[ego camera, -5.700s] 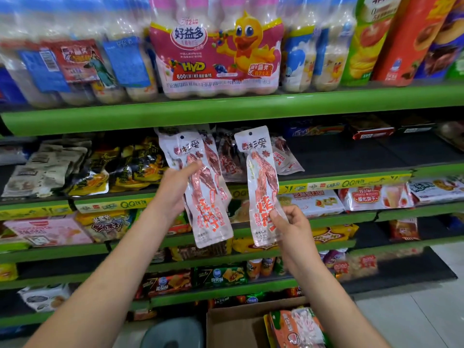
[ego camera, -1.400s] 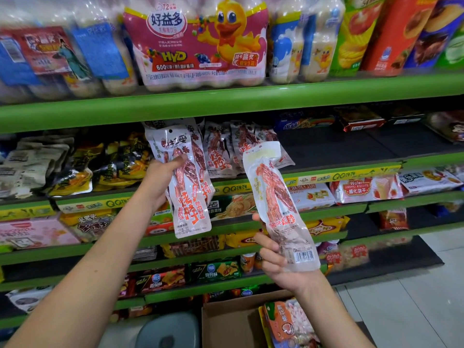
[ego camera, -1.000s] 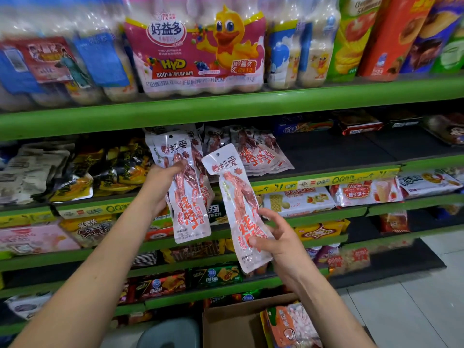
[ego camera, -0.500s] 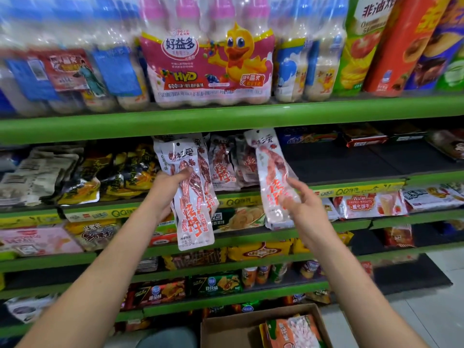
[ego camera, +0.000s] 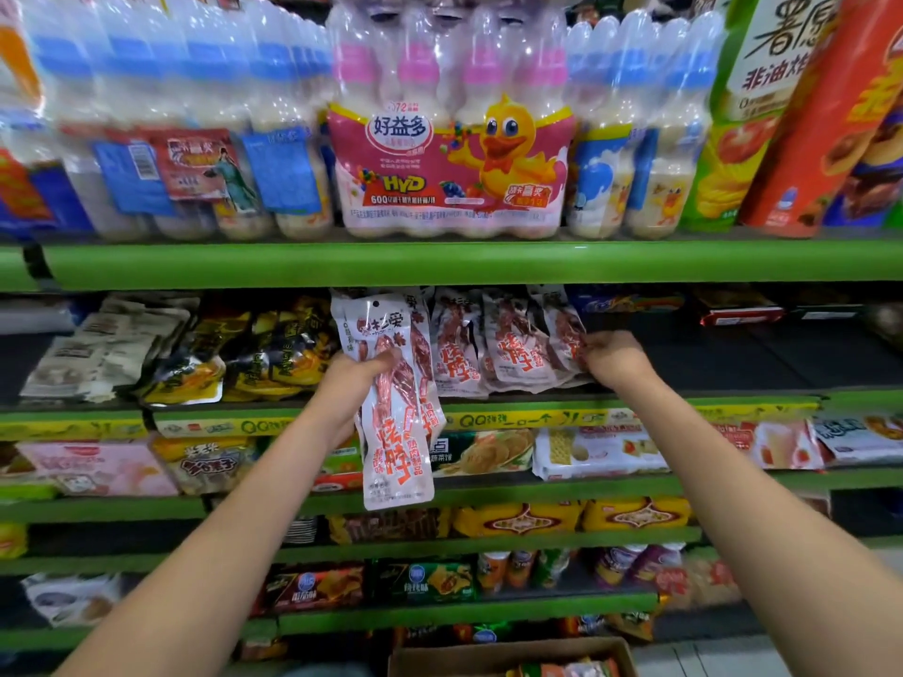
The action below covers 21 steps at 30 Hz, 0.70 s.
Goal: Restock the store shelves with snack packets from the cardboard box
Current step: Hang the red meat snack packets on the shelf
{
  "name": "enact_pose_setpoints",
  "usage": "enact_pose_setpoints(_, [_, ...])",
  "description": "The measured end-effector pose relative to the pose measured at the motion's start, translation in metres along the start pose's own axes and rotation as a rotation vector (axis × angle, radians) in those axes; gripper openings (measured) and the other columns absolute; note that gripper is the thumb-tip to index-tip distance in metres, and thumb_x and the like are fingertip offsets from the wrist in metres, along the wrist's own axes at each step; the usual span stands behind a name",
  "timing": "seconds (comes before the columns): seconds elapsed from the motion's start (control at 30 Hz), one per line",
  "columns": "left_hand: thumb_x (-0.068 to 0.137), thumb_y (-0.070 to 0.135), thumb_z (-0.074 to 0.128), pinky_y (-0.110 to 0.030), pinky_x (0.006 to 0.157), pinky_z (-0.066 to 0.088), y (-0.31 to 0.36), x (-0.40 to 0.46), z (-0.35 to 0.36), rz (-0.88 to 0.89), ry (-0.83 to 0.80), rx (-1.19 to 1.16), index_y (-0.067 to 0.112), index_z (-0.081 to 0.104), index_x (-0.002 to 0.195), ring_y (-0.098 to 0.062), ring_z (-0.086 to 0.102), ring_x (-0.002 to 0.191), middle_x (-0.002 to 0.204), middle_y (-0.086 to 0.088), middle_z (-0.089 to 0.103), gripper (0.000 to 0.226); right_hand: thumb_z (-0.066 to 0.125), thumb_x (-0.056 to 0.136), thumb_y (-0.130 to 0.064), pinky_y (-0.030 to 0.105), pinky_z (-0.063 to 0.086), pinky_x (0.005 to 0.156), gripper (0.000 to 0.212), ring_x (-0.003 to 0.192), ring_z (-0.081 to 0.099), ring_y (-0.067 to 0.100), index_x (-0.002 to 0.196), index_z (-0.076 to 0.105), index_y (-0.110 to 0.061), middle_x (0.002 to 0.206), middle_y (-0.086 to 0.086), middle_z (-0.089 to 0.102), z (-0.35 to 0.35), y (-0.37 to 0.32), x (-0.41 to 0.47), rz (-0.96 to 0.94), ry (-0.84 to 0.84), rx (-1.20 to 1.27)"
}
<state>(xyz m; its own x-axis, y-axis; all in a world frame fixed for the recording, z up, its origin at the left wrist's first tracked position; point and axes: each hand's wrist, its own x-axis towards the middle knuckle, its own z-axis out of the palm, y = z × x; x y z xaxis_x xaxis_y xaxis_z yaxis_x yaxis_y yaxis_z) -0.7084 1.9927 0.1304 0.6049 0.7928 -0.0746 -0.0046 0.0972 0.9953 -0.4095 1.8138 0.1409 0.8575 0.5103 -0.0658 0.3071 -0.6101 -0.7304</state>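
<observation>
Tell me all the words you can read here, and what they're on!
"好益多", "HyD", "600": pink duck bottle pack.
"烤脖": snack packets in the left hand, and packets on the shelf that the right hand touches.
"QQ": yellow shelf strip.
"非油": green tube.
Everything else is too small or blurred.

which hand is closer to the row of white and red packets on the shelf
Right. The right hand touches the shelved packets at the row's right end; the left hand holds its own packets just left of the row.
</observation>
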Motion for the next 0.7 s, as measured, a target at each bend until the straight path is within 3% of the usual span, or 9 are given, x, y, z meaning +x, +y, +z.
enact_pose_setpoints(0.07, [0.088,0.034,0.076,-0.022,0.096,0.045,0.001,0.000,0.000,0.004,-0.012,-0.009,0.009,0.051,0.135,-0.011,0.058,0.114,0.128,0.009,0.062,0.059,0.052,0.097,-0.009,0.025,0.045,0.086,0.036,0.110,0.064,0.031,0.131,0.064,-0.010,0.128,0.016,0.066,-0.001,0.005,-0.004,-0.010,-0.011,-0.065])
enact_pose_setpoints(0.2, [0.086,0.037,0.077,-0.026,0.099,0.033,0.002,-0.002,0.001,0.006,-0.016,0.003,0.003,0.039,0.146,-0.010,0.051,0.114,0.147,-0.007,0.053,0.078,0.047,0.098,-0.009,0.021,0.044,0.062,0.040,0.075,0.060,0.018,0.135,0.061,-0.016,0.124,0.014,0.067,-0.005,0.010,-0.015,-0.047,-0.017,-0.092])
enact_pose_setpoints(0.23, [0.086,0.037,0.077,-0.024,0.097,0.035,0.003,-0.002,0.001,0.012,-0.014,0.000,0.003,0.039,0.147,-0.009,0.053,0.111,0.147,-0.008,0.054,0.080,0.047,0.098,-0.008,0.023,0.046,0.064,0.040,0.077,0.061,0.020,0.135,0.061,-0.015,0.124,0.015,0.066,-0.007,0.011,-0.018,-0.069,0.009,-0.076])
enact_pose_setpoints(0.3, [0.084,0.038,0.078,-0.022,0.097,0.040,0.006,-0.005,0.001,0.007,-0.016,-0.007,0.002,0.039,0.147,-0.007,0.058,0.108,0.146,-0.007,0.054,0.082,0.048,0.096,-0.008,0.031,0.048,0.088,0.038,0.107,0.057,0.032,0.131,0.063,-0.012,0.131,0.017,0.061,-0.010,0.013,-0.028,-0.139,0.114,-0.055])
enact_pose_setpoints(0.37, [0.081,0.036,0.080,-0.025,0.103,0.039,0.006,-0.005,0.001,0.003,-0.009,-0.040,0.001,0.036,0.147,-0.012,0.060,0.113,0.143,-0.006,0.055,0.087,0.050,0.093,-0.007,0.034,0.037,0.098,0.033,0.122,0.045,0.036,0.122,0.067,-0.010,0.131,0.017,0.058,-0.010,0.007,-0.044,-0.245,0.220,-0.083])
enact_pose_setpoints(0.43, [0.085,0.031,0.078,-0.018,0.089,0.046,0.009,-0.006,0.002,-0.022,0.012,-0.067,0.003,0.045,0.137,-0.004,0.066,0.093,0.122,0.002,0.061,0.068,0.053,0.091,-0.006,0.034,0.034,0.094,0.026,0.118,0.045,0.033,0.111,0.070,-0.010,0.124,0.014,0.061,-0.005,-0.004,-0.066,-0.387,0.257,-0.112])
enact_pose_setpoints(0.5, [0.089,0.023,0.075,-0.010,0.057,0.052,0.013,-0.007,0.004,-0.045,-0.003,-0.058,0.015,0.053,0.106,0.005,0.068,0.063,0.092,0.013,0.071,0.029,0.054,0.091,-0.005,0.033,0.034,0.088,0.021,0.110,0.043,0.026,0.104,0.070,-0.010,0.114,0.007,0.060,0.003,-0.015,-0.091,-0.507,0.234,-0.103])
enact_pose_setpoints(0.57, [0.091,0.017,0.073,-0.011,0.044,0.049,0.016,-0.011,0.005,-0.048,-0.006,-0.047,0.022,0.048,0.092,0.004,0.069,0.055,0.064,0.014,0.073,0.026,0.053,0.094,-0.006,0.029,0.034,0.085,0.019,0.105,0.043,0.018,0.103,0.068,-0.011,0.106,0.000,0.057,0.011,-0.025,-0.113,-0.592,0.161,-0.089])
enact_pose_setpoints(0.7, [0.090,0.020,0.074,-0.037,0.073,0.062,0.024,-0.026,0.012,-0.108,-0.066,-0.113,0.000,0.064,0.115,-0.029,0.077,0.086,0.097,-0.015,0.078,0.033,0.055,0.099,-0.016,0.010,0.038,0.071,0.014,0.086,0.052,-0.001,0.109,0.064,-0.020,0.094,-0.017,0.056,0.020,-0.042,-0.152,-0.639,-0.021,0.059])
